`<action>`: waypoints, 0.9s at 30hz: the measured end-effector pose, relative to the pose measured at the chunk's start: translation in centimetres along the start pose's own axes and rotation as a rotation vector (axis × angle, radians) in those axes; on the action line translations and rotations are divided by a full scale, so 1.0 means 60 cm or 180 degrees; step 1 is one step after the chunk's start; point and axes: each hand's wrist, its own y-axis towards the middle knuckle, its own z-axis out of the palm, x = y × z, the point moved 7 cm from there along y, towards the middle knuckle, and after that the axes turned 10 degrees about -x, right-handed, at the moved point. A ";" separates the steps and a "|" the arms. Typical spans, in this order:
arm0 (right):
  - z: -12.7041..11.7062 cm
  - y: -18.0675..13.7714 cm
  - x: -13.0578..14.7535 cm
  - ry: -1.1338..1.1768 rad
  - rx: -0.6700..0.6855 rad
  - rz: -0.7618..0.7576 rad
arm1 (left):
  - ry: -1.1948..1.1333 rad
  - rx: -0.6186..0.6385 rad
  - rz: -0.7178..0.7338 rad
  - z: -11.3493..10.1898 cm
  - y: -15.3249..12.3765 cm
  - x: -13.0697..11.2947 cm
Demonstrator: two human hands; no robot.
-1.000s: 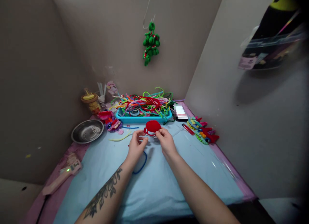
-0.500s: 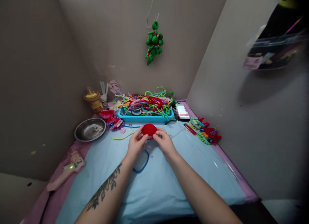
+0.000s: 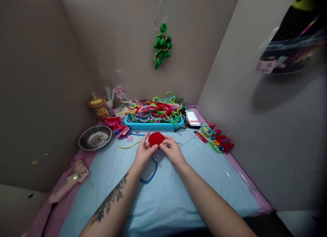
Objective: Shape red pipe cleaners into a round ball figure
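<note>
A rounded red fuzzy piece (image 3: 156, 139) is held over the table between my two hands. My left hand (image 3: 145, 151) grips its left side, thumb at the lower edge and index finger raised. My right hand (image 3: 172, 149) pinches its lower right edge between thumb and fingers. A bit of something metallic shows by the right fingers, too small to name. On the cloth below lies a bent blue pipe cleaner (image 3: 152, 174). A yellow-green pipe cleaner (image 3: 127, 145) lies to the left of my hands.
Behind my hands stands a blue tray (image 3: 153, 126) heaped with coloured pipe cleaners. A metal bowl (image 3: 89, 143) and a pink glue gun (image 3: 68, 186) are at the left. To the right are a phone (image 3: 193, 119), a red-handled tool (image 3: 200, 137) and colourful fuzzy crafts (image 3: 217, 138).
The red piece has shifted slightly left and turned in my hands. My left index finger has lifted off its side. The whole view has moved a little.
</note>
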 end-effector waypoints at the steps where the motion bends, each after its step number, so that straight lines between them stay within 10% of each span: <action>1: 0.000 0.000 0.001 -0.0014 0.0007 -0.0007 | 0.0002 -0.0002 -0.0017 0.000 0.000 0.000; 27: -0.020 -0.017 0.039 -0.0287 -0.0659 -0.0561 | -0.0451 -0.0142 -0.0311 0.000 -0.003 0.000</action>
